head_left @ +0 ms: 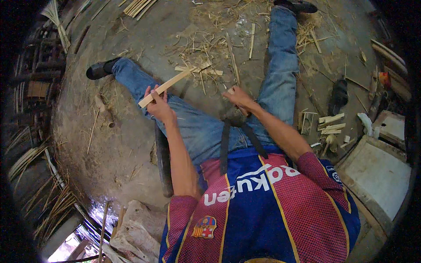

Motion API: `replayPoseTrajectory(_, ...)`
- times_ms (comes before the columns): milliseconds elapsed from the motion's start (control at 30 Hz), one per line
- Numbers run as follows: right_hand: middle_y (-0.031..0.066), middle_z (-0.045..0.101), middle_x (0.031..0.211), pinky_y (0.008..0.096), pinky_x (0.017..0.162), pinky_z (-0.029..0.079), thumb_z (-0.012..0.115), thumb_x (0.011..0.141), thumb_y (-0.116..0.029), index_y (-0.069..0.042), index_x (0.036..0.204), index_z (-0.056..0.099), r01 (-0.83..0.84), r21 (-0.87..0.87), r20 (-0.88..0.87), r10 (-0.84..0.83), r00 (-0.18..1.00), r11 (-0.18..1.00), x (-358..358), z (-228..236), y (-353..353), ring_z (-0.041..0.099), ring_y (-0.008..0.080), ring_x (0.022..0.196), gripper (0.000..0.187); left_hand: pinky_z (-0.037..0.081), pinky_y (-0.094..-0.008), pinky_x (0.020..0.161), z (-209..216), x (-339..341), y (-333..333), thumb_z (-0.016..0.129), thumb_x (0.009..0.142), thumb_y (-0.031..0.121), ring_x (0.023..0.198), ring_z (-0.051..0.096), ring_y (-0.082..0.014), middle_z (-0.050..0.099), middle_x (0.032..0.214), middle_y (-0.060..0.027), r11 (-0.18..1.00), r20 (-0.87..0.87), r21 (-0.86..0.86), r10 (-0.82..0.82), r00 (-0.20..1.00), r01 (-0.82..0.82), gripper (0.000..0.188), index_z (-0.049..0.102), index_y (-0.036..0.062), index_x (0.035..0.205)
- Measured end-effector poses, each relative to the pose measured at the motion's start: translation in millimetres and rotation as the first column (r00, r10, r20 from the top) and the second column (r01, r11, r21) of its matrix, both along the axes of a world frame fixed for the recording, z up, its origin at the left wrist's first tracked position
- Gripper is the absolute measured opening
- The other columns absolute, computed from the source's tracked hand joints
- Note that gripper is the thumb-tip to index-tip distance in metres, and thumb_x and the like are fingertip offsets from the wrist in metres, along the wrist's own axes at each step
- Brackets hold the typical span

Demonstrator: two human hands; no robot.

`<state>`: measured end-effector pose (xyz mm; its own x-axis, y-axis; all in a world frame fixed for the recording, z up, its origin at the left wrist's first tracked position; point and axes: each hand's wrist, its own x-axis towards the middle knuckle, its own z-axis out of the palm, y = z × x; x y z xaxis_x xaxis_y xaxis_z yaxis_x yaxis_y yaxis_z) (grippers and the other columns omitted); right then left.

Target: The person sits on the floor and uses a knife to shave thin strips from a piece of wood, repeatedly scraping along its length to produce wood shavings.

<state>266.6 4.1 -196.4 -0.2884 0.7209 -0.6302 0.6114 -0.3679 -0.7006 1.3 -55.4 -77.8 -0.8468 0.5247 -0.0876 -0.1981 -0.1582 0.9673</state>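
A flat, pale strip of split wood or bamboo (174,80) is gripped near its lower end by my left hand (159,106), above my left thigh. Its far end slants up and to the right, over another short pale strip (212,71) near the shavings. Close to my right knee, my right hand (239,98) is closed in a fist. A small light tip shows at its fingers, but the rest of what it holds is hidden. The two hands are apart, and the right one does not touch the strip.
Curled shavings (193,44) litter the floor between my outstretched legs. Short split pieces (332,124) lie to the right, near a pale framed board (372,173). A wooden stick (104,109) lies at left. Bundled strips (139,6) rest at the far edge; a crumpled sack (137,228) sits behind left.
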Motion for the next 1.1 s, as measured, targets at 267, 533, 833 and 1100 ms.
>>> replayPoseTrajectory(267,0.0073,0.054,0.064,0.0361,0.05,0.046,0.055,0.093,-0.048,0.0,0.089,0.054,-0.103,0.236,-0.151,0.141,0.978,0.966,-17,-12,11,0.058,0.0172,0.057,0.048,0.058,-0.0346,0.08,-18,5,0,0.049,0.101,0.016,0.099,0.065,-0.0236,0.065,0.11,-0.0161,0.999,-0.085,-0.046,-0.008,0.996,0.004,0.025,0.051,0.0016,0.121)
replayPoseTrajectory(533,0.0062,0.056,0.063,0.0357,0.048,0.045,0.054,0.093,-0.048,-0.003,0.076,0.057,-0.348,0.053,-0.116,0.351,0.929,0.936,-2,11,3,0.055,0.0171,0.053,0.048,0.059,-0.036,0.077,-25,8,3,0.05,0.1,0.017,0.097,0.066,-0.0234,0.066,0.106,-0.0161,0.996,-0.16,-0.083,-0.038,0.986,0.025,0.026,0.051,0.0007,0.121)
replayPoseTrajectory(833,0.0059,0.056,0.062,0.037,0.053,0.045,0.054,0.093,-0.049,-0.005,0.076,0.058,-0.062,-0.009,-0.143,0.06,0.988,0.998,13,20,-4,0.054,0.0187,0.055,0.047,0.059,-0.0356,0.077,-21,14,3,0.048,0.101,0.02,0.095,0.066,-0.0235,0.067,0.105,-0.0166,0.998,-0.107,-0.06,-0.012,0.994,0.006,0.028,0.051,-0.0006,0.12)
replayPoseTrajectory(1100,0.0023,0.052,0.062,0.0312,0.046,0.044,0.055,0.094,-0.047,-0.007,0.078,0.051,-0.276,0.041,-0.209,0.278,0.937,0.96,10,25,-16,0.053,0.0123,0.051,0.043,0.06,-0.0347,0.074,-29,12,0,0.048,0.1,0.02,0.093,0.066,-0.0222,0.067,0.104,-0.0154,0.996,-0.195,-0.091,-0.043,0.98,0.026,0.028,0.051,0.0008,0.12)
